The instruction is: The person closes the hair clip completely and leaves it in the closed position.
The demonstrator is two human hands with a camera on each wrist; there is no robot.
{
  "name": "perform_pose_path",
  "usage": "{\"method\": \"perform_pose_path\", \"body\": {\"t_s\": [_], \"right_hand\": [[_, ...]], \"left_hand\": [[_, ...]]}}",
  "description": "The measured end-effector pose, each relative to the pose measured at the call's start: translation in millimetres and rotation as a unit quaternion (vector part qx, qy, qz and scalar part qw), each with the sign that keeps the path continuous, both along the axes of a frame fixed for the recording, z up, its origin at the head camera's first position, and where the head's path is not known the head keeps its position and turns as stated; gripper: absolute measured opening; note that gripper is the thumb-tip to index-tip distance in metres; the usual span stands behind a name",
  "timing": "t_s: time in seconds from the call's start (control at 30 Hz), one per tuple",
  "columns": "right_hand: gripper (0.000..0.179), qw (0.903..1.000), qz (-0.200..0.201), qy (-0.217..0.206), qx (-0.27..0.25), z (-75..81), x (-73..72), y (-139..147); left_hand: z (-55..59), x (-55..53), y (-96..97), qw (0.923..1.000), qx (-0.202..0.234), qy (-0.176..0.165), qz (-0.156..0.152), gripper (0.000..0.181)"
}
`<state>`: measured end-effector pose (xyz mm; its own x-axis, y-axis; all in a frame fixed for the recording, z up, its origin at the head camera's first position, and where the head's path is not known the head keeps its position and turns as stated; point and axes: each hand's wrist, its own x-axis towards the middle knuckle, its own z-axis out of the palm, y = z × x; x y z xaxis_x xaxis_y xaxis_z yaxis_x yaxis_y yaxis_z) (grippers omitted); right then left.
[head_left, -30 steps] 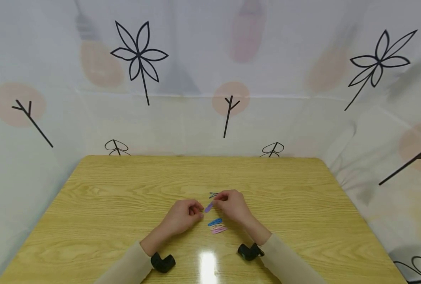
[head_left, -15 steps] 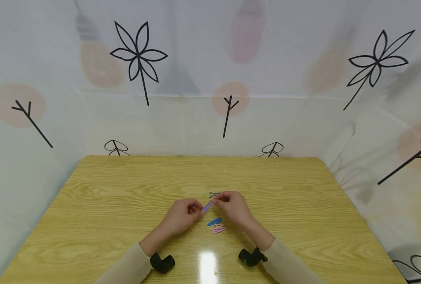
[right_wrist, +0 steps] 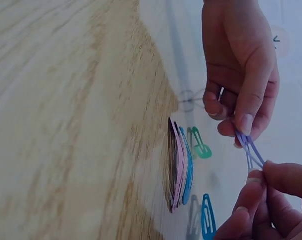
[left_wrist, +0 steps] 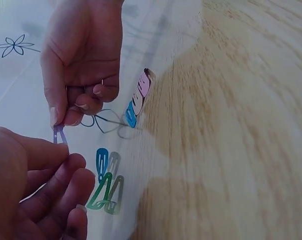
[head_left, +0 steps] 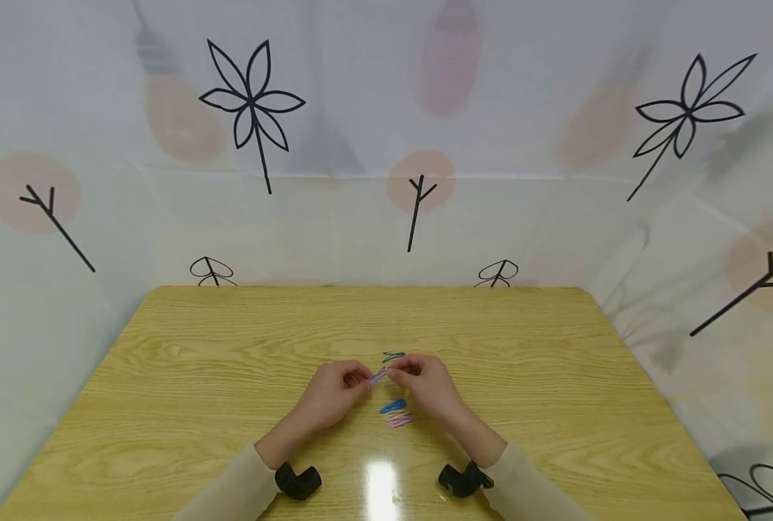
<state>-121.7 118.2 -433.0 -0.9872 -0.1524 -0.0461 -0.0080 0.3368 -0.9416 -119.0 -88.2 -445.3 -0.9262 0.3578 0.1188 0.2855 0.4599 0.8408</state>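
Note:
A purple snap hair clip [head_left: 378, 375] is held up between my two hands, above the table. My left hand [head_left: 334, 394] pinches one end between thumb and fingers. From the other side, my right hand [head_left: 431, 383] pinches the opposite end. In the right wrist view the narrow strips of the purple clip [right_wrist: 248, 147] look spread apart. Nearer me lies a close row of clips: a blue clip [head_left: 393, 407], a cream one and a pink clip [head_left: 400, 421]. Beyond the hands, a blue clip [left_wrist: 102, 161] and a green clip [left_wrist: 100, 192] lie beside each other.
The wood-grain table [head_left: 230, 333] reaches back to a pale printed cloth [head_left: 334, 231], which also hangs at both sides. A black device sits at each wrist. Light glares off the table's near middle.
One second ago only my right hand held the purple hair clip; my left fingers have since closed on its other end. Both hands now pinch it, and it sits slightly farther back.

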Motion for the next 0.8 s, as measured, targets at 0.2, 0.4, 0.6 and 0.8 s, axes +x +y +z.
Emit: {"method": "perform_pose_path", "body": {"t_s": [0.2,0.4,0.6,0.8], "right_hand": [[0.005,0.9999,0.003,0.008,-0.008,-3.1,3.0,1.6],[0.010,0.9998,0.014,0.006,-0.013,-3.9,6.8,3.4],[0.029,0.9990,0.037,0.010,-0.024,-4.8,9.7,1.7],[0.036,0.9981,0.051,0.012,-0.034,-3.7,9.4,-0.4]], "left_hand": [[1.7,0.8,-0.9,0.9996,-0.002,0.025,0.010,0.005],[4.4,2.9,-1.0,0.9992,0.011,0.035,0.014,0.007],[4.2,3.1,-1.5,0.9983,0.012,0.048,0.030,0.008],[3.8,2.2,-2.2,0.9976,0.005,0.060,0.035,0.009]]}}
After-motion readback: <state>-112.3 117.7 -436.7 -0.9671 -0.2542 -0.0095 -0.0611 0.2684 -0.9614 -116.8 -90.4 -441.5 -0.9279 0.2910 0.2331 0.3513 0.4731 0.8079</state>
